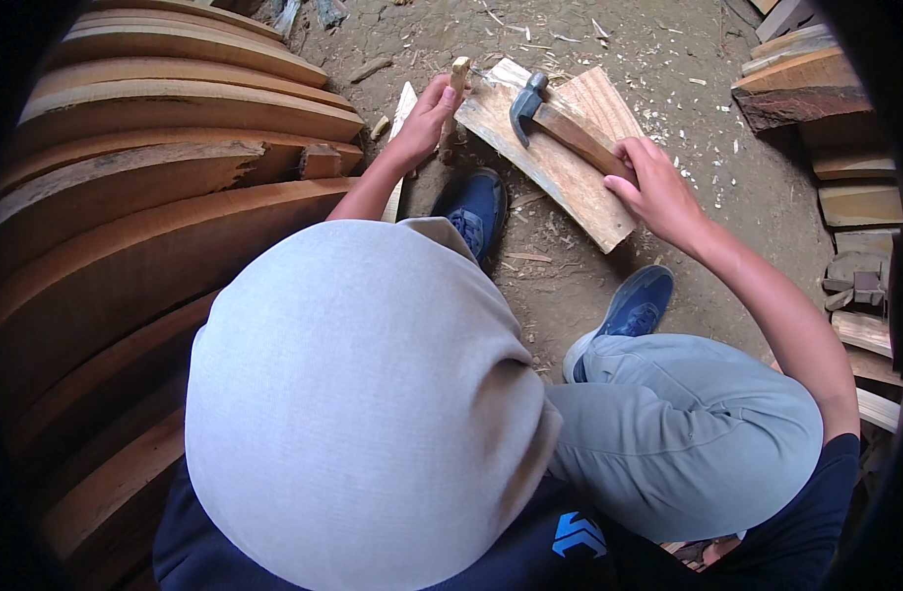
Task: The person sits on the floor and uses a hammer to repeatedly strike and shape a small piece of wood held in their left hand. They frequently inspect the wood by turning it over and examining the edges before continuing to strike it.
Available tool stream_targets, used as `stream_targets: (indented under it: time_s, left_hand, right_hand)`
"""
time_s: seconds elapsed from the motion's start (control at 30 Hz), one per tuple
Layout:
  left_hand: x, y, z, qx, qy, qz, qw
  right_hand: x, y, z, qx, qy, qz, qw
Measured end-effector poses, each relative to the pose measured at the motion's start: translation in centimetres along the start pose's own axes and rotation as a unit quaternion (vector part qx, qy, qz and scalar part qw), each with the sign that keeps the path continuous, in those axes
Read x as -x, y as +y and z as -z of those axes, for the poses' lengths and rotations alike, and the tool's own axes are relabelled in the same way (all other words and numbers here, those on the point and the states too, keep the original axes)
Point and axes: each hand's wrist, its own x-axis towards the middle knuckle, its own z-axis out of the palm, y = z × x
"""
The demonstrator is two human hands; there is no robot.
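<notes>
My right hand (656, 189) is wrapped round the wooden handle of a claw hammer (580, 136). Its dark metal head lies over a rough, flat wooden board (530, 163); whether it touches the wood I cannot tell. At the far left corner of that board, my left hand (427, 123) is closed on a narrow wooden piece (459, 75) held upright. The lower part of this piece shows below my fingers. A second, lighter board (601, 101) sticks out from under the first on its far right side.
Stacked thick planks (195, 98) fill the left side, close to my left forearm. More cut timber (806, 89) stands along the right edge. Wood chips (668, 84) lie scattered on the dirt floor. My blue shoes (474, 212) are on the ground near the board.
</notes>
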Motion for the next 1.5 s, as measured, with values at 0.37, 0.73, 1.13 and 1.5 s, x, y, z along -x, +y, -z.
stream_targets:
  time_s: [0.37,0.73,1.13,1.5]
  left_hand:
    - [0.2,-0.9,-0.2,0.011,0.004,0.023,1.0]
    - [3.6,1.1,-0.4,-0.01,0.16,-0.049,0.986]
    - [5.3,4.3,-1.0,0.043,0.115,0.124,0.985]
    - [3.6,12.2,0.3,-0.146,-0.065,0.241,0.957]
  right_hand:
    - [-0.2,-0.4,0.7,-0.057,-0.024,-0.041,0.997]
    - [-0.4,-1.0,1.3,-0.025,-0.041,-0.034,0.998]
    - [-0.8,-0.6,0.9,-0.036,-0.04,-0.021,0.998]
    - [-1.3,-1.6,2.8,-0.051,-0.072,-0.047,0.995]
